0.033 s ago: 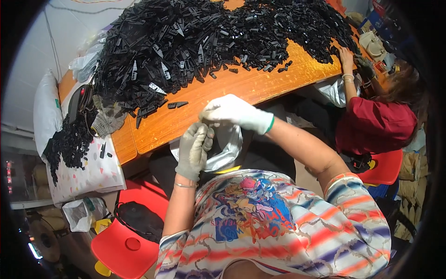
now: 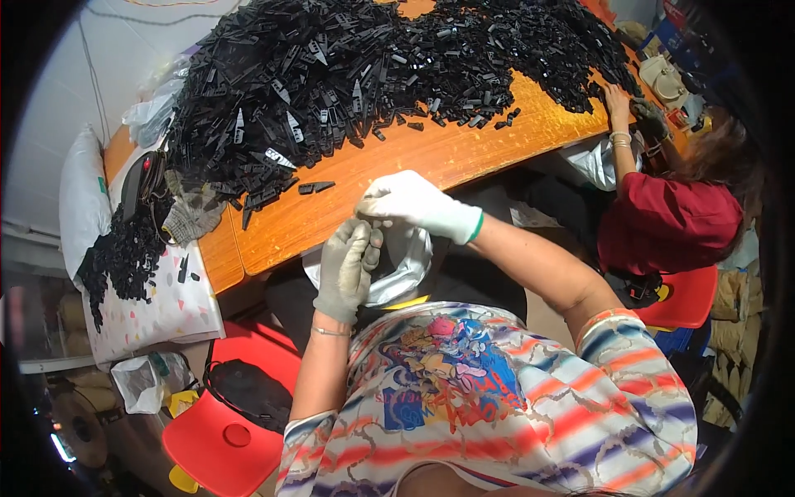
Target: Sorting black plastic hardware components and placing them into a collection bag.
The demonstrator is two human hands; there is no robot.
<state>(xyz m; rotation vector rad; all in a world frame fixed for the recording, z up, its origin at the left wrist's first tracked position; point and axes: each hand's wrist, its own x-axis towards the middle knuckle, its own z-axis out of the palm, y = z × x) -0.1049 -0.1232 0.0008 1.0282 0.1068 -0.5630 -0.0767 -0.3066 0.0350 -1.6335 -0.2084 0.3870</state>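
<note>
My left hand (image 2: 343,269), in a greyish knit glove, is raised in front of my body with its fingers curled together. Just above it my right hand (image 2: 421,205), in a white glove with a green cuff, pinches with its fingertips close to the left ones. A tiny dark spot shows at the right fingertips; what either hand holds is too small or hidden to make out. Below both hands gapes a silvery-white plastic bag (image 2: 406,277) at my lap. Beyond them, a big heap of black plastic parts (image 2: 331,83) covers much of the wooden table (image 2: 331,217).
A person in a dark red shirt (image 2: 671,219) works at the table on the right, one hand on the heap. Grey knit gloves (image 2: 192,217) and a smaller pile of black pieces (image 2: 132,257) lie at left. A red chair (image 2: 224,431) stands at my left.
My right hand has shifted very slightly left and down, its fingertips still near the left hand's. The left hand stays nearly in place.
</note>
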